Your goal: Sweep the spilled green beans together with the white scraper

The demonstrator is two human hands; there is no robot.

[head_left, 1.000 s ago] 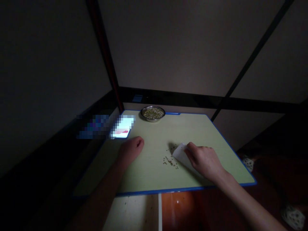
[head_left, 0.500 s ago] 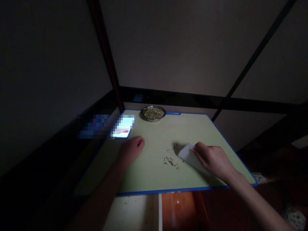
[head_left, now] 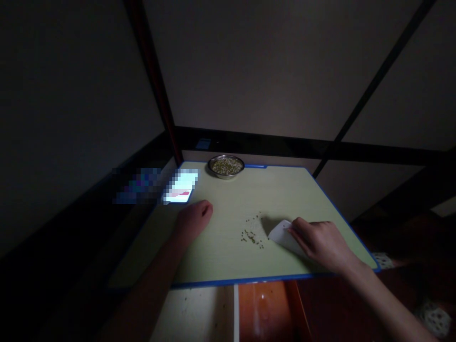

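My right hand (head_left: pixel 320 241) pinches a thin white sheet (head_left: pixel 286 236), paper or plastic, tilted with its free corner low over the board; a small dark speck shows near that corner. Just left of the sheet lie several scattered small brownish-green beans (head_left: pixel 251 237), loose on the pale green tabletop (head_left: pixel 224 259). My left hand (head_left: pixel 195 218) rests as a fist on the left part of the tabletop, fingers curled in, with nothing showing in it. A round metal bowl (head_left: pixel 225 175) at the far edge holds a mix of green and whitish grains.
A lit phone or tablet (head_left: pixel 181 186), partly pixelated, lies at the left edge beyond my left hand. Blue trim borders the tabletop. Panelled walls (head_left: pixel 249 71) stand behind and to the left. An orange surface (head_left: pixel 263 308) shows below the front edge.
My right hand and the white sheet have shifted slightly right and down, leaving a gap beside the beans. The left fist stays in place.
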